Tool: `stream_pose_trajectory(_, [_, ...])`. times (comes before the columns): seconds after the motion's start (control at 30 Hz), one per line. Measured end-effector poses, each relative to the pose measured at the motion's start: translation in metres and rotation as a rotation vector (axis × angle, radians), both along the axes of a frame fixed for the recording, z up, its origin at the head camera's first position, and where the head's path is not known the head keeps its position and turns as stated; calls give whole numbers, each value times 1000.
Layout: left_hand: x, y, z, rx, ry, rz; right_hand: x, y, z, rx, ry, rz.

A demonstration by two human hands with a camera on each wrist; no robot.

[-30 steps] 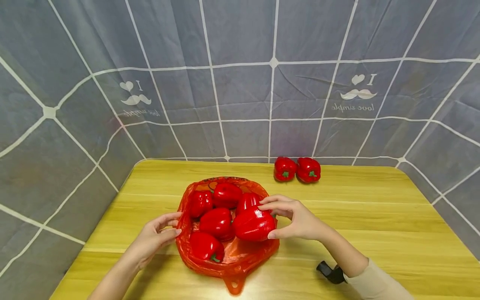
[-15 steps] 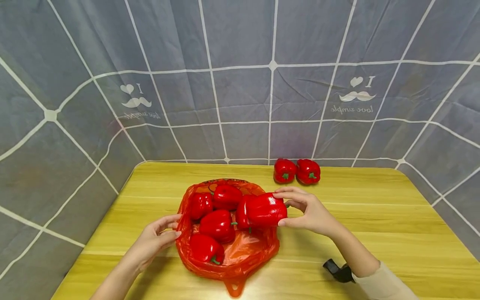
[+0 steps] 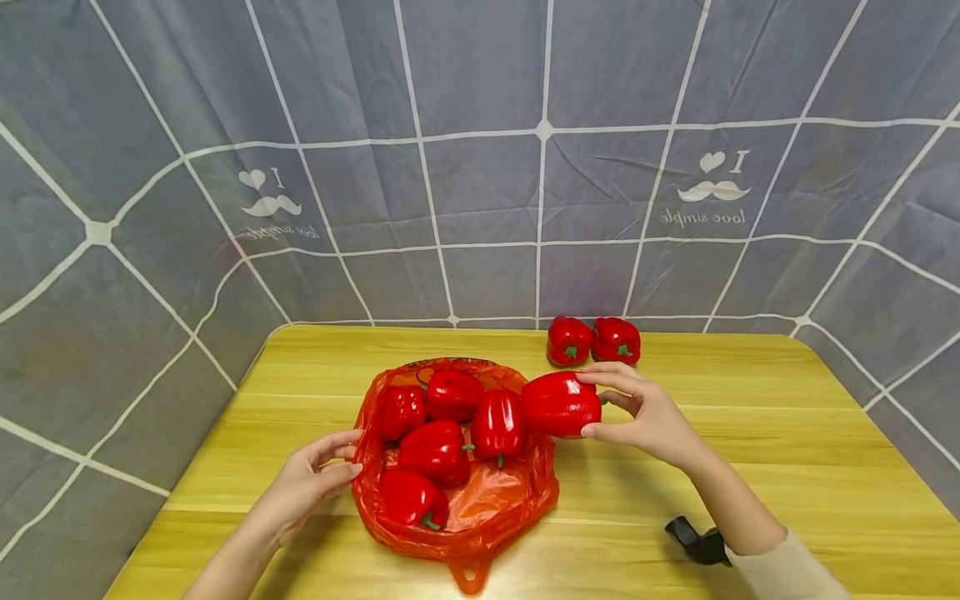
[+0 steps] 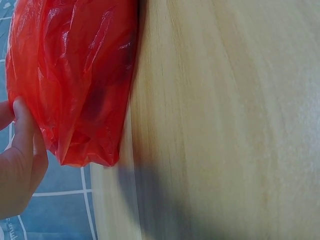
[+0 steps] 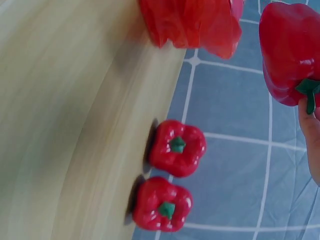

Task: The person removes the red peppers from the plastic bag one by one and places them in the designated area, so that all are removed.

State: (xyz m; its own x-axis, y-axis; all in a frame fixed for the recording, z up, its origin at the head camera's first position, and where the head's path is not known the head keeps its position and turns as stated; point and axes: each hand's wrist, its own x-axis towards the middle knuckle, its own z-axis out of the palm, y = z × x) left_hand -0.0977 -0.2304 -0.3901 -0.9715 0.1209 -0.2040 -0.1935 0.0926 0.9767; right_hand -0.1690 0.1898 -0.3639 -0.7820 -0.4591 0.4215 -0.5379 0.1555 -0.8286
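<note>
An orange-red plastic bag (image 3: 487,500) stands open on the table with several red bell peppers (image 3: 432,451) inside. The left hand (image 3: 300,483) touches the bag's left rim with its fingertips; in the left wrist view, that hand (image 4: 22,160) is at the crinkled side of the bag (image 4: 75,80). Above the bag's right edge, the right hand (image 3: 645,417) holds a red pepper (image 3: 561,404) by its stem end, between thumb and fingers. The right wrist view shows the held pepper (image 5: 290,50) with its green stem beside a finger of the right hand (image 5: 312,142).
Two red peppers (image 3: 569,341) (image 3: 617,341) sit side by side at the table's back edge, before a grey curtain (image 3: 480,192) with white lines. A black strap-like item (image 3: 699,543) is by the right sleeve. The wooden table (image 3: 750,433) extends to the right.
The right hand has moved right and slightly back with its pepper, from over the bag's inside to its right edge. A pepper in the bag is more exposed. The left hand stays at the rim.
</note>
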Motion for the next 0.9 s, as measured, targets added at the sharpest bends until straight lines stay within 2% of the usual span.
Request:
stream_pose_trajectory(0.27, [2, 0, -2, 2, -3, 12, -1, 16, 2, 27, -20, -54])
stream_pose_trajectory(0.67, [2, 0, -2, 7, 2, 14, -3, 38, 5, 90, -61, -188])
stream_pose_trajectory(0.9, [2, 0, -1, 4, 5, 14, -3, 48, 6, 84, -63, -245])
